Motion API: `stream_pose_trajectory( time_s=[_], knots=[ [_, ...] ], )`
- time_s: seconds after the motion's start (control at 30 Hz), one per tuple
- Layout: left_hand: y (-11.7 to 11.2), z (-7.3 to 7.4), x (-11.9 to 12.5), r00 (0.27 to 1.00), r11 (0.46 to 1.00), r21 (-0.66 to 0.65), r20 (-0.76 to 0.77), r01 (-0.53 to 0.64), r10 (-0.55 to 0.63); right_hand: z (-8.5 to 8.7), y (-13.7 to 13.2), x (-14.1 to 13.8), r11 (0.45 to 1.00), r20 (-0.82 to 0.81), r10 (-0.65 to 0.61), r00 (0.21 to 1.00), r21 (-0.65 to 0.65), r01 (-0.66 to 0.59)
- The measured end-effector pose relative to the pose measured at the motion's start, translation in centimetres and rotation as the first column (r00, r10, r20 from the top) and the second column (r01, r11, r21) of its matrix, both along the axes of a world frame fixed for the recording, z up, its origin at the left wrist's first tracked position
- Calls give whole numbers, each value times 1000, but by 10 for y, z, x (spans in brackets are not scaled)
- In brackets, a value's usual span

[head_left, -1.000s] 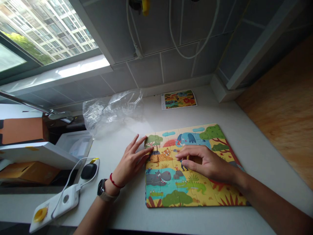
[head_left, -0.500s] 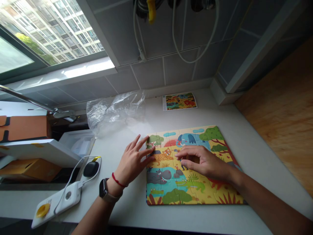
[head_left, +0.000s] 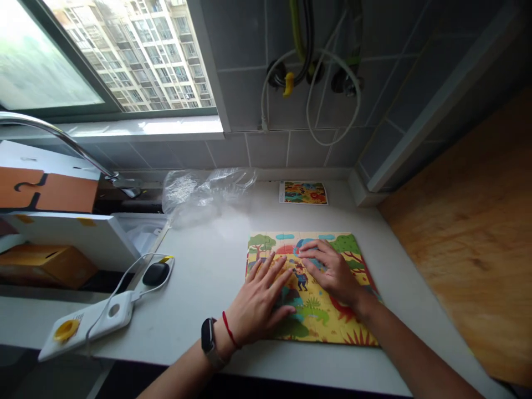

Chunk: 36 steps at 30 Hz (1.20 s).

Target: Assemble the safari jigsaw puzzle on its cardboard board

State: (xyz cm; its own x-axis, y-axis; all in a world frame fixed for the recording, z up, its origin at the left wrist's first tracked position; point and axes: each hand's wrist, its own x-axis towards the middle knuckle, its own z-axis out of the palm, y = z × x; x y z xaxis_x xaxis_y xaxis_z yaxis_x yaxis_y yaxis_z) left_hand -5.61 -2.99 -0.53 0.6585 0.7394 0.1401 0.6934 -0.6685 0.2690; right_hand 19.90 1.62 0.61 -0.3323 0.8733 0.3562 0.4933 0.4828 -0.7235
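Observation:
A jigsaw puzzle (head_left: 311,324) with a bright animal scene lies flat on the white counter, its pieces joined together. Spread over its left part is my left hand (head_left: 266,293), palm down with fingers apart; it wears a dark watch and a red cord at the wrist. My right hand (head_left: 332,274) rests over the upper middle, fingers bent but apart, with nothing seen in them. Between the two hands a small printed figure in blue shows on the puzzle. The hands hide the hippo area and much of the elephant.
Against the wall lie a crumpled clear plastic bag (head_left: 208,191) and a small picture card (head_left: 304,193) of the same scene. A white power strip (head_left: 93,321) with a black plug (head_left: 156,273) sits at left, near boxes (head_left: 54,266) and a faucet (head_left: 75,144). Wood panel (head_left: 457,221) stands at right.
My left hand has slid right from the puzzle's left edge onto its surface. My right hand has shifted slightly up the puzzle. The camera view has tilted upward.

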Motion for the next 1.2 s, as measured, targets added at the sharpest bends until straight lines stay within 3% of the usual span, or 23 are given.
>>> stream_pose_trajectory(
  time_s=[0.1, 0.23, 0.4, 0.6, 0.9, 1.03, 1.1, 1.2],
  knots=[
    [-12, -8, -7, 1000, 1000, -11, -23, 13, -14, -4, -4, 5, 994, 286, -103, 953, 63, 89],
    [-18, -12, -19, 999, 1000, 0, -32, -8, 8, -15, -30, 18, 997, 567, -52, 822, -23, 79],
    [-23, -16, -29, 1000, 1000, 13, -21, 8, -8, -27, -64, 38, 993, 637, -46, 769, -58, 107],
    [-22, -23, -30, 999, 998, 60, 46, 15, -18, -21, -70, 32, 980, 630, -111, 769, -59, 190],
    [-18, -30, -29, 997, 998, 67, 81, 2, -8, -13, -73, 23, 963, 507, -181, 843, -84, 257],
    [-18, -27, -31, 988, 999, 50, 157, -4, -4, -16, -70, 26, 932, 163, -323, 932, -118, 344],
    [-18, -25, -31, 987, 999, 35, 159, -6, 1, -16, -68, 31, 910, -25, -394, 919, -150, 386],
    [-18, -24, -31, 993, 1000, 29, 115, 6, -9, -17, -66, 40, 890, -142, -443, 885, -188, 415]
  ],
)
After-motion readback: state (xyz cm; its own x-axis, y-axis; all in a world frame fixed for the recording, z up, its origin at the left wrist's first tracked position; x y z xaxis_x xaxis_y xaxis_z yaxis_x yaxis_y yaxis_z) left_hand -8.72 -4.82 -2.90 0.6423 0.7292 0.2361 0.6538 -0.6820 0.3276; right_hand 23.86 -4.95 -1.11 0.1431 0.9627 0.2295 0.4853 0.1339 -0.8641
